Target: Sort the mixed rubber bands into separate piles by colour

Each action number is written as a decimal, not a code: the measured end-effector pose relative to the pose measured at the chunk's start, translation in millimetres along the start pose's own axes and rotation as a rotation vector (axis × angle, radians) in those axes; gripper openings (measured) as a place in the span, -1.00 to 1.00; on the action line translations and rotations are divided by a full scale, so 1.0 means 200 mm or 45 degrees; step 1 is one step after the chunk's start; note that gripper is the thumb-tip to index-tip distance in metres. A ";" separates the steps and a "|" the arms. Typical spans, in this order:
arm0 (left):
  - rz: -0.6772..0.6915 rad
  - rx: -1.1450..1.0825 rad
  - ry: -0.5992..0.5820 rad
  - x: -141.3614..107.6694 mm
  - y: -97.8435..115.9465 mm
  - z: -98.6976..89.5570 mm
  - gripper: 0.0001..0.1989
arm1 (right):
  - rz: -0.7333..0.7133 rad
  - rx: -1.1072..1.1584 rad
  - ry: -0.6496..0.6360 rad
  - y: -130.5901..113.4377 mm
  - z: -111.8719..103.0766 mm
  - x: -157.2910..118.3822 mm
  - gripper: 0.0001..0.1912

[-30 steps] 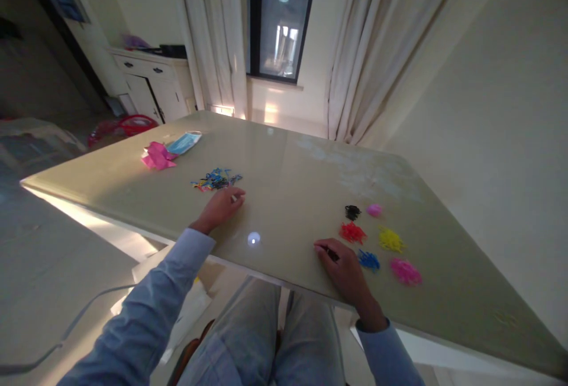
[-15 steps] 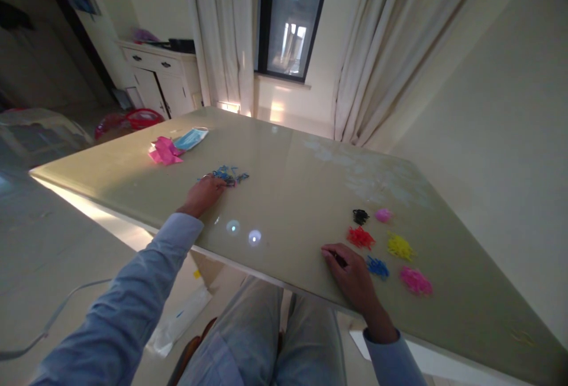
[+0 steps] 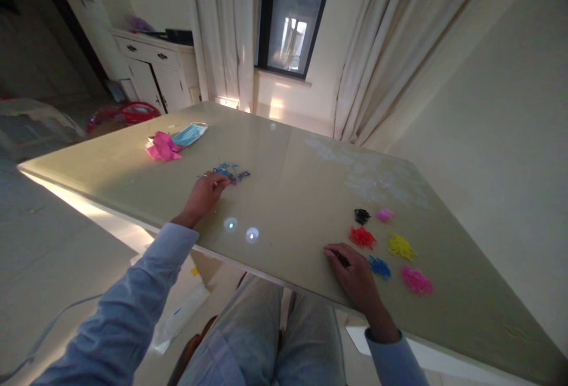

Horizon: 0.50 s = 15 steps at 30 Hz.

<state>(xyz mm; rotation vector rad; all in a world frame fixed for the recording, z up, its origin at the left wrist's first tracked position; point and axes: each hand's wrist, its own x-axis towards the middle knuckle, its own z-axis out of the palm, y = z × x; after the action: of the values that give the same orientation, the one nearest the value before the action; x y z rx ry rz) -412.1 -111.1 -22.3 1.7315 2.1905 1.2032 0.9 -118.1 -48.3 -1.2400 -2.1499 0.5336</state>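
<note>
My left hand [image 3: 205, 195] reaches to a loose mixed pile of small rubber bands [image 3: 231, 171], mostly blue and dark with a little pink. Its thumb and forefinger are pinched together at the near edge of the pile; whatever sits between them is too small to make out. On the tabletop near the front edge rests my right hand [image 3: 352, 276], fingers curled and tips together, their content hidden. Just right of it lies a blue heap [image 3: 380, 266]. Around that are red [image 3: 362, 237], black [image 3: 362, 216], yellow [image 3: 401, 246], pink [image 3: 417, 280] and lighter pink [image 3: 384, 215] heaps.
A crumpled pink paper [image 3: 163, 147] and a blue face mask [image 3: 190, 134] lie at the table's far left. The glossy table [image 3: 284, 196] has its front edge by my legs. Behind it stand a white cabinet [image 3: 160, 72], curtains and a window.
My left hand has drawn back slightly and its fingers show more clearly at the pile's near edge. My right hand stays in place. The view has shifted a little.
</note>
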 end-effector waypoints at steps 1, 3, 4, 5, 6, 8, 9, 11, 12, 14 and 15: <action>-0.041 -0.113 0.014 -0.03 0.03 -0.01 -0.70 | -0.002 -0.002 0.004 0.00 0.00 0.00 -0.74; -0.189 -0.388 -0.008 -0.11 0.11 -0.01 -0.67 | -0.004 -0.010 0.009 -0.02 -0.01 0.00 -0.74; -0.279 -0.556 -0.040 -0.14 0.16 -0.01 -0.66 | -0.005 -0.015 0.009 -0.02 -0.01 0.00 -0.74; -0.354 -0.743 -0.091 -0.18 0.20 0.00 -0.65 | -0.005 -0.019 0.008 -0.03 -0.01 0.01 -0.74; -0.408 -0.929 -0.149 -0.22 0.25 0.01 -0.64 | -0.005 -0.023 0.008 -0.04 -0.01 0.00 -0.74; -0.485 -1.230 -0.272 -0.28 0.36 0.03 -0.63 | -0.008 -0.030 0.012 -0.05 -0.01 0.00 -0.75; -0.513 -1.332 -0.332 -0.30 0.41 0.05 -0.63 | -0.010 -0.035 0.014 -0.05 -0.01 0.00 -0.75; -0.553 -1.461 -0.453 -0.34 0.51 0.09 -0.63 | -0.011 -0.047 0.017 -0.05 -0.01 0.00 -0.77; -0.562 -1.503 -0.509 -0.35 0.56 0.11 -0.63 | -0.008 -0.053 0.020 -0.05 0.00 0.00 -0.78; -0.558 -1.569 -0.603 -0.36 0.65 0.15 -0.64 | 0.003 -0.064 0.029 -0.05 0.01 -0.01 -0.79; -0.551 -1.595 -0.638 -0.37 0.69 0.18 -0.65 | 0.009 -0.066 0.032 -0.05 0.01 -0.01 -0.80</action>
<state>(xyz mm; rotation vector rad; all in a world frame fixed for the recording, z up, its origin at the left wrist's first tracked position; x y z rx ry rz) -260.3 -150.2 13.1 0.8104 0.9711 1.3235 -6.0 -123.9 -45.0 -1.2761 -2.1511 0.4653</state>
